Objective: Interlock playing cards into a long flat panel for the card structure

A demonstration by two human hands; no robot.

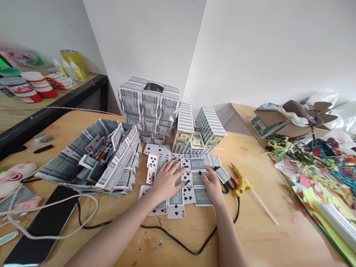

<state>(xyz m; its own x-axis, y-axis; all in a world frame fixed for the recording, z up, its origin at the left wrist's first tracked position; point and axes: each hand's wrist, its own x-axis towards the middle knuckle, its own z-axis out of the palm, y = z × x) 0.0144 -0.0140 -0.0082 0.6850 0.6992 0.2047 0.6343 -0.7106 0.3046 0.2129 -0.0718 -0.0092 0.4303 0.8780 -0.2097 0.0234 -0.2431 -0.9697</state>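
Several playing cards [188, 187] lie in overlapping rows on the wooden table, some face up, others showing patterned grey backs. My left hand [167, 180] rests on the middle of them, palm down with fingers spread. On their right side lies my right hand [213, 185], its fingers apart and touching the cards near the edge. Close to my right hand are black-handled scissors [229, 185], partly covered by cards, and a yellow hot glue gun [241, 181] with a clear glue stick [265, 207] sticking out.
Left stands a card-built tray [69, 159] full of loose cards. Behind are a woven card box [150, 107] and stacked card packs [185, 122]. A black cord [180, 241] crosses the front. Craft scraps [314, 155] crowd the right; a phone-like black slab [44, 226] lies front left.
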